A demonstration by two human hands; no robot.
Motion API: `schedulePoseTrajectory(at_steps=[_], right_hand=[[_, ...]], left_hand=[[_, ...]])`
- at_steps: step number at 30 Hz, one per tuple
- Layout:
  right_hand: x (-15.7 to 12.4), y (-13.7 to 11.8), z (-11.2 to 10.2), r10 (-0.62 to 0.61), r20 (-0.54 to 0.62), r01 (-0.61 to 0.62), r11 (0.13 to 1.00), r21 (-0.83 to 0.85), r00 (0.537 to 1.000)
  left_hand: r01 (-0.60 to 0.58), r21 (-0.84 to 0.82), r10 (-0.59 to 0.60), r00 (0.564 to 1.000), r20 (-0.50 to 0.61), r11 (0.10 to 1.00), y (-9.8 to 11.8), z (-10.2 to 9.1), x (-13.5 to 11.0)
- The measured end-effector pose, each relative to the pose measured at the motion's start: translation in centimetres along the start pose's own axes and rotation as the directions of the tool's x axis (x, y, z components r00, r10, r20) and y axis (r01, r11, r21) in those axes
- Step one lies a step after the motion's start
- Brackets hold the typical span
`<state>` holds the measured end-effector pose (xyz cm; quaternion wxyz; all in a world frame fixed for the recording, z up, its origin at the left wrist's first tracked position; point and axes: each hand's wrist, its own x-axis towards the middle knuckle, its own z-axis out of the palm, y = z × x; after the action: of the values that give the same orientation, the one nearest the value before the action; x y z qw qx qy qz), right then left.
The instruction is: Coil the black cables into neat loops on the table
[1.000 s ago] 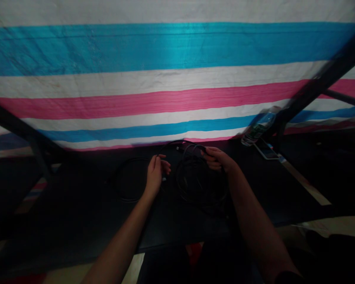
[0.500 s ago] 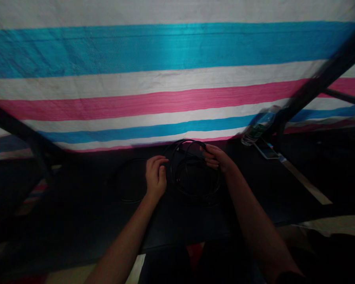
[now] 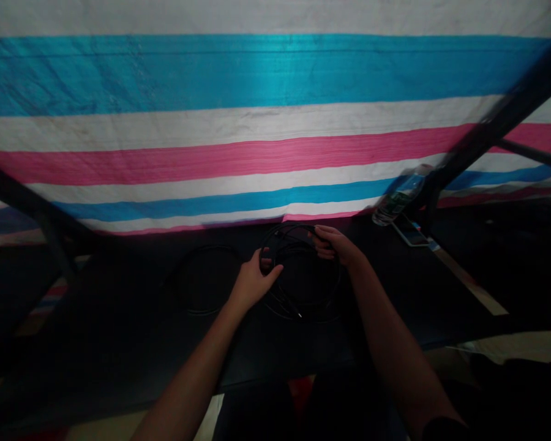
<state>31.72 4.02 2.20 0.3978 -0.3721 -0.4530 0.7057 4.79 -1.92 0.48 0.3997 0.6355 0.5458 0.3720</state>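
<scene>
A black cable (image 3: 337, 282) is wound into a loose coil on the dark bench top. My right hand (image 3: 333, 244) pinches the top right of the coil between thumb and fingers. On the coil's left side, my left hand (image 3: 259, 275) curls round the cable, its fingers behind the strands and its thumb in front. A small shiny tip (image 3: 299, 315), perhaps a plug, shows at the bottom of the coil. Farther left, another black cable loop (image 3: 204, 313) lies flat on the bench; dim light hides whether the two are joined.
A clear plastic bottle (image 3: 399, 197) leans at the back right, with a phone (image 3: 410, 233) lying beside it. Dark slanting frame bars (image 3: 487, 131) stand at both sides. Behind the bench top (image 3: 133, 343) hangs a striped sheet (image 3: 188, 73).
My left hand has moved right, from beside the coil onto its left edge, and taken hold of the cable. My right hand keeps its grip. The shiny tip now shows at the bottom.
</scene>
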Motion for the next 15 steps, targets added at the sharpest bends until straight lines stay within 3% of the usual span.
schedulePoseTrajectory(at_steps=[6, 11, 15], right_hand=[[0.3, 0.2, 0.2, -0.030, -0.032, 0.028, 0.998, -0.060, 0.999], [0.4, 0.2, -0.1, -0.110, -0.130, 0.071, 0.959, -0.275, 0.985], [0.5, 0.2, -0.2, -0.105, -0.143, 0.063, 0.960, -0.273, 0.984]], left_hand=[[-0.014, 0.021, 0.014, 1.000, 0.026, 1.000, -0.2, 0.3, 0.1], [0.000, 0.106, 0.000, 1.000, 0.007, 0.994, -0.3, 0.7, -0.1], [0.002, 0.197, 0.002, 1.000, -0.020, 0.980, -0.3, 1.3, -0.4]])
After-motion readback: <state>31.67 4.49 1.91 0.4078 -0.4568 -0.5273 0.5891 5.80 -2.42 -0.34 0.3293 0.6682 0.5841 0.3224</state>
